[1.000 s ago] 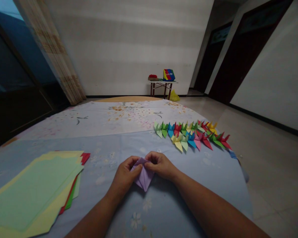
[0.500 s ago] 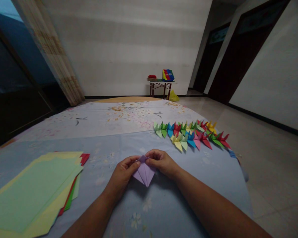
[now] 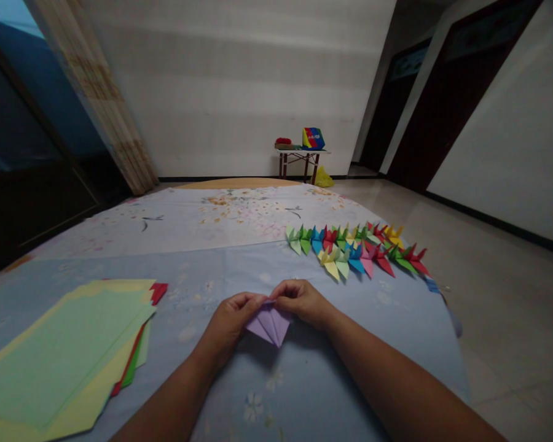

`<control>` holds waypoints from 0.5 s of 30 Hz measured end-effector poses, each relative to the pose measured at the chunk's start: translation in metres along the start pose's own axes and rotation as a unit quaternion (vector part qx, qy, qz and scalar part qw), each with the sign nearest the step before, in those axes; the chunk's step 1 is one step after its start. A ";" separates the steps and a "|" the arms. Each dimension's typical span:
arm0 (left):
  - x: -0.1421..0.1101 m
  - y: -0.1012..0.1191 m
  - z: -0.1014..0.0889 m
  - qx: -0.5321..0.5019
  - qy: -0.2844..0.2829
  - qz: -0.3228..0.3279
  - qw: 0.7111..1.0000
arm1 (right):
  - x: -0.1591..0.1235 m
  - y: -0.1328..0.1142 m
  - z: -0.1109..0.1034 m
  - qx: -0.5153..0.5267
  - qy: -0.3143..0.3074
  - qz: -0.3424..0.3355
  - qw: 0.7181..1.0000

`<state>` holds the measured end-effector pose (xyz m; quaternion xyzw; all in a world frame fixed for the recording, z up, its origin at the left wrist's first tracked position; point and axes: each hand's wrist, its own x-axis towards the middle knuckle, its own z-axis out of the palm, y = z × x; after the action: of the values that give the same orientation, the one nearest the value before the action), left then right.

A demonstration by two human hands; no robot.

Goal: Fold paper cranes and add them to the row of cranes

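A folded piece of purple origami paper [image 3: 271, 324] is held just above the blue flowered tablecloth, with a point facing me and crease lines running down it. My left hand [image 3: 234, 316] pinches its upper left edge between thumb and fingers. On the upper right edge, my right hand [image 3: 301, 302] grips the same paper, thumb tip close to the left thumb. Fingers cover the paper's far tip, so its top layers are partly hidden.
Two rows of folded paper cranes [image 3: 354, 261] in several colours stand at the right. A stack of coloured paper sheets [image 3: 69, 350] lies at the left. Beyond the round table, a small table [image 3: 304, 151] by the wall bears a colourful bag [image 3: 313, 139].
The purple paper's top point, which stood up between my thumbs, is now folded down or covered. Both hands have stayed nearly in place, fingertips closer together.
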<state>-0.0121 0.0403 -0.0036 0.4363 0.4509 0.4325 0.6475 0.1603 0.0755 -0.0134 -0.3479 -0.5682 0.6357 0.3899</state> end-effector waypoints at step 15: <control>0.001 0.001 -0.001 0.077 0.012 0.038 0.996 | -0.002 -0.004 -0.005 -0.098 0.013 -0.011 0.995</control>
<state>-0.0128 0.0421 -0.0031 0.4964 0.4734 0.4259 0.5899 0.1661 0.0761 -0.0099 -0.3860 -0.6267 0.5681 0.3681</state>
